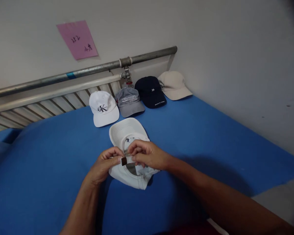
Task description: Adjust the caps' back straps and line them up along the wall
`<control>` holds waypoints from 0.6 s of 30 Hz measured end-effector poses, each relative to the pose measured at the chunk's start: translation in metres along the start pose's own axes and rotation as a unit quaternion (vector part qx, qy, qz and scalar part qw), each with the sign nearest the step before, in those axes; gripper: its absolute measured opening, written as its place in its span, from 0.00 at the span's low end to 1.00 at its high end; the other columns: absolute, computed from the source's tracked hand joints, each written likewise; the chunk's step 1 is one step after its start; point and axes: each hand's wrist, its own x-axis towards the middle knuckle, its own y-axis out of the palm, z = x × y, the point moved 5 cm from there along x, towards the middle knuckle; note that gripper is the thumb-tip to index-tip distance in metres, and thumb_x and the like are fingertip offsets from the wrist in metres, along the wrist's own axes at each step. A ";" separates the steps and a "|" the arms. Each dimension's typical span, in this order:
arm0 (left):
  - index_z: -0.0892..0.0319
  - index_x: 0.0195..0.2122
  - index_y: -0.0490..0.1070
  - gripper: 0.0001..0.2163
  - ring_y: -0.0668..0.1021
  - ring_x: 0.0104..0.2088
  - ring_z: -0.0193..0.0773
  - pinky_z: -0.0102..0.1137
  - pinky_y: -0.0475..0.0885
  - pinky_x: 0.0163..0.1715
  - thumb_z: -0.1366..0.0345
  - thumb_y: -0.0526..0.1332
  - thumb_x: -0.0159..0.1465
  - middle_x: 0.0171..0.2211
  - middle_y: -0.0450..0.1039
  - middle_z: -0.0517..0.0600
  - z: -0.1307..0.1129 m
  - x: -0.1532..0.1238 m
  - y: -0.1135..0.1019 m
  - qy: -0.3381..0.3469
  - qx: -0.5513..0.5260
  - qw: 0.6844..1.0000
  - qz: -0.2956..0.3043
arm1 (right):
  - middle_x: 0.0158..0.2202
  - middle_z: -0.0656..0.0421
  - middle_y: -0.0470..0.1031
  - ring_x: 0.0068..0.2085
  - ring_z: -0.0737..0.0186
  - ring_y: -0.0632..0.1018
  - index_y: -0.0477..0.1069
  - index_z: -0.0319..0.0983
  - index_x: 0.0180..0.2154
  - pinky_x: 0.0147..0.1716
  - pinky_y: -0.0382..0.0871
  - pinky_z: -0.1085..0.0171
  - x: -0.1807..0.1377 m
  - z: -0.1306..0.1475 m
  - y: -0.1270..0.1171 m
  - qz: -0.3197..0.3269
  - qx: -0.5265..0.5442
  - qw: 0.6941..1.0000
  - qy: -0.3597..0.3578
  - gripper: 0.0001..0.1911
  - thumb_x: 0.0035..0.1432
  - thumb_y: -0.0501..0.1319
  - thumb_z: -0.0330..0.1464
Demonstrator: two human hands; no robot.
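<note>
A white baseball cap is held over the blue surface, its brim pointing away from me and its inside partly showing. Across its back opening runs a white strap with a dark brown buckle. My left hand is closed, thumb and fingers pinching the strap beside the buckle. On the other side, my right hand pinches the strap just right of the buckle. My fingers hide parts of the strap and of the cap's inside.
Behind it stand a white cap, a grey cap, a navy cap and a beige cap on a blue-covered surface. A radiator and metal pipe line the wall, below a pink paper.
</note>
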 end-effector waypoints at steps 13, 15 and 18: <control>0.62 0.25 0.75 0.12 0.70 0.19 0.28 0.22 0.63 0.21 0.60 0.74 0.46 0.21 0.73 0.46 -0.003 -0.004 0.004 0.000 -0.013 1.000 0.002 | 0.25 0.65 0.70 0.24 0.71 0.72 0.67 0.39 0.37 0.18 0.61 0.74 -0.005 0.005 -0.003 0.008 -0.026 0.999 0.024 0.13 0.46 0.60 0.25; 0.62 0.25 0.75 0.12 0.71 0.20 0.28 0.23 0.63 0.21 0.61 0.74 0.45 0.22 0.73 0.47 -0.003 -0.004 0.004 -0.001 -0.010 1.000 0.002 | 0.25 0.66 0.69 0.23 0.71 0.72 0.67 0.39 0.36 0.18 0.62 0.74 -0.005 0.005 -0.004 0.009 -0.023 0.999 0.028 0.13 0.45 0.60 0.25; 0.61 0.25 0.76 0.12 0.71 0.20 0.28 0.22 0.63 0.21 0.60 0.73 0.47 0.22 0.74 0.46 -0.002 -0.003 0.006 -0.003 -0.005 1.000 0.006 | 0.28 0.65 0.70 0.25 0.72 0.72 0.67 0.39 0.37 0.19 0.64 0.74 -0.004 0.003 -0.001 0.017 -0.012 1.000 0.019 0.14 0.44 0.60 0.25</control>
